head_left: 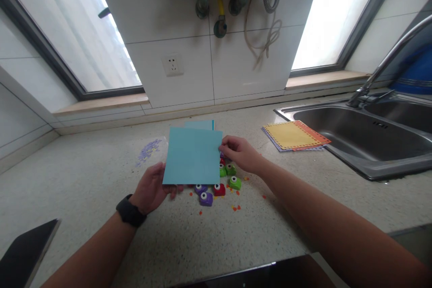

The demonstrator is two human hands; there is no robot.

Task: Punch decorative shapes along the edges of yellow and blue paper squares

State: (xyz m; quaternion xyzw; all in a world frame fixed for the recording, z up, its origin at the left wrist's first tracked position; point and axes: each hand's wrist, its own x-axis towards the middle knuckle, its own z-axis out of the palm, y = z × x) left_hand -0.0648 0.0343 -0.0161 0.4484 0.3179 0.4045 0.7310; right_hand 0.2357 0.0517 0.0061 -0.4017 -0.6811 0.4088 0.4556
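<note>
The blue sheet (pixel 193 156) is pinched at its right edge by the curled right hand (pixel 240 152) and held near-left by the left hand (pixel 150 188), fingers part-open beneath.

Reaching forward and inward from both sides, hands apart.
Angling left forearm (pixel 97 243) up from the lower left, with left hand (pixel 149 188) set low, thumb uppermost, fingers (pixel 173 192) stretched to the right and partly hidden. Bringing right forearm (pixel 313 198) in from the lower right, with right hand (pixel 240 153) higher, pointing left, thumb and fingers drawn together in a pinch.
</note>
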